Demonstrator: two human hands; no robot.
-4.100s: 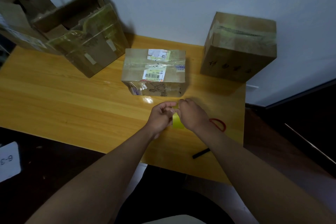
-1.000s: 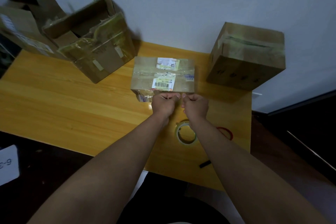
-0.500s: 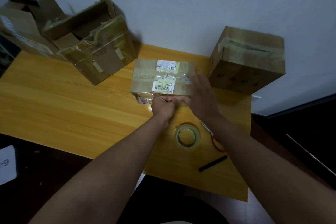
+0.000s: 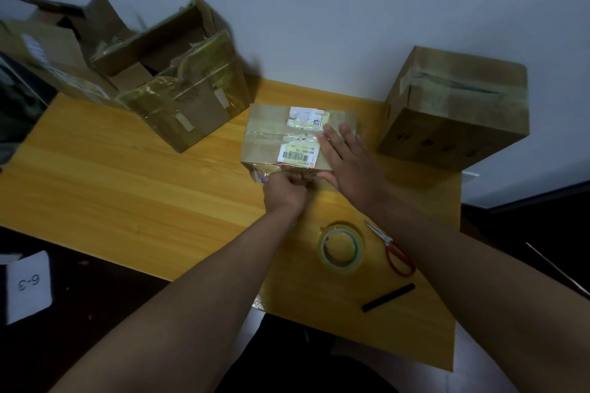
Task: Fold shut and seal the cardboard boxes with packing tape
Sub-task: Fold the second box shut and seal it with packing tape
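Observation:
A small closed cardboard box (image 4: 271, 137) with shipping labels and clear tape along its top seam sits mid-table. My right hand (image 4: 348, 159) lies flat with straight fingers on the right part of its top. My left hand (image 4: 284, 188) is curled against the box's front face and pinches the end of a clear tape strip, which is hardly visible. A roll of clear packing tape (image 4: 343, 268) lies flat on the table behind my hands, nearer to me.
Red-handled scissors (image 4: 396, 254) and a black marker (image 4: 388, 297) lie right of the roll. A taped box (image 4: 453, 124) stands at the back right. Two open, torn boxes (image 4: 191, 105) (image 4: 48, 51) fill the back left. The wooden table (image 4: 127, 185) ends near me; a card marked 6-3 (image 4: 28, 287) lies below left.
Earlier both hands held the tape roll, then set it down and brought a strip to the box's front. My right hand has since opened and slid flat over the box top.

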